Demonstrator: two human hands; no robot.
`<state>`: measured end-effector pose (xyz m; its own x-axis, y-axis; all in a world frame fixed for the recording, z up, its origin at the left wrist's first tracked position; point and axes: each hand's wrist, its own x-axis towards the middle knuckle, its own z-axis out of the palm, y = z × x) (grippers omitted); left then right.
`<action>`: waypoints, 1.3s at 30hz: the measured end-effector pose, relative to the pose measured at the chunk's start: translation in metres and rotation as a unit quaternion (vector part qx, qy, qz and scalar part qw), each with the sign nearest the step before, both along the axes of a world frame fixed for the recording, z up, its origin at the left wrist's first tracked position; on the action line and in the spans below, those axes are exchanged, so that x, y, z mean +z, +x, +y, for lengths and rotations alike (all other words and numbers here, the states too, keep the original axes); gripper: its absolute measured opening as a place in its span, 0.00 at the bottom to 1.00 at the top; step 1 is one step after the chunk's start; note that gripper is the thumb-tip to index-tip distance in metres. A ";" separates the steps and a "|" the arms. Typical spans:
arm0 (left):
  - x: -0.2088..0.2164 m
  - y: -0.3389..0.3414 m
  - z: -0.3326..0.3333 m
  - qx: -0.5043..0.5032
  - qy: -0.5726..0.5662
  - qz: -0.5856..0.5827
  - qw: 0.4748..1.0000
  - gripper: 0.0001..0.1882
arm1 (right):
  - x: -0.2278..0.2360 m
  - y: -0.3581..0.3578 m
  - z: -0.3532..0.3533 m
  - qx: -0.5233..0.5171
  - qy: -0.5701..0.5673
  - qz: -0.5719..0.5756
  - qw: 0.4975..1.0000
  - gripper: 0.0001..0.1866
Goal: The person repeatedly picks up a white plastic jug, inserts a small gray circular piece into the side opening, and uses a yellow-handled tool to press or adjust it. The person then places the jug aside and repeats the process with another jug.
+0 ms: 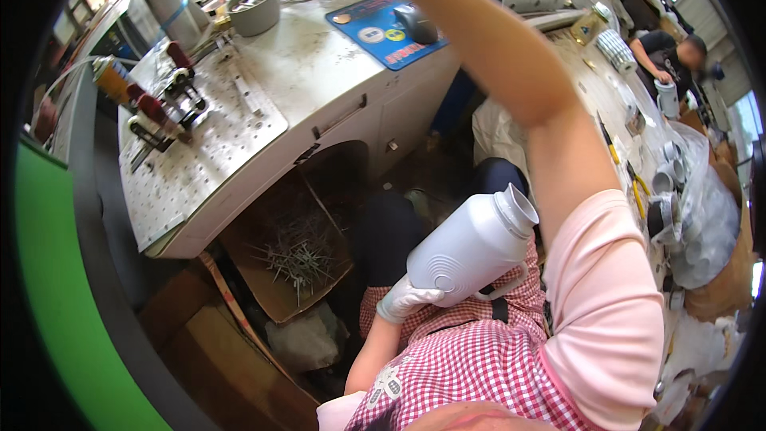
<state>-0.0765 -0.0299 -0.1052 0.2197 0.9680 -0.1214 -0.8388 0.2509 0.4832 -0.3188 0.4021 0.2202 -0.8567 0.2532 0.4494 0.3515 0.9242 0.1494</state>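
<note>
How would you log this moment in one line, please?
left hand: gloved, holding jug | jug: tilted | right hand: out of view, arm outstretched over bench

jug (469,249): lt gry | glove (405,301): wht | apron (479,367): red/wht chk | mousepad (375,29): blu

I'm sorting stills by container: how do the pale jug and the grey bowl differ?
The pale jug is tilted in the gloved left hand, while the grey bowl stands upright on the worktable. The jug narrows to a neck with a flared rim; the bowl has a wide open top. The jug's side carries concentric rings; the bowl's looks plain. Both are rounded containers.
</note>
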 end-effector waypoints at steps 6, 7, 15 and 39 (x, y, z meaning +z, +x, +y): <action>-0.003 -0.006 0.003 -0.031 -0.019 -0.021 0.999 0.43 | -0.029 0.273 0.197 -0.209 -0.551 0.281 0.758 0.14; -0.004 -0.006 0.004 -0.032 -0.019 -0.019 0.999 0.43 | -0.035 0.299 0.210 -0.284 -0.502 0.297 0.761 0.14; 0.001 -0.005 0.020 -0.056 -0.103 -0.021 0.993 0.40 | -0.068 0.328 0.293 -0.420 -0.169 0.266 0.851 0.13; -0.030 0.000 0.010 0.015 -0.167 0.246 0.955 0.16 | -0.095 0.472 0.018 -0.186 -0.563 -0.035 0.804 0.20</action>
<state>-0.0762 -0.0200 -0.1351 0.0294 0.8620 -0.5060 -0.5402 0.4396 0.7176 0.1527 0.4201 0.1257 -0.6410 0.7102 -0.2911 0.6621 0.3198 -0.6777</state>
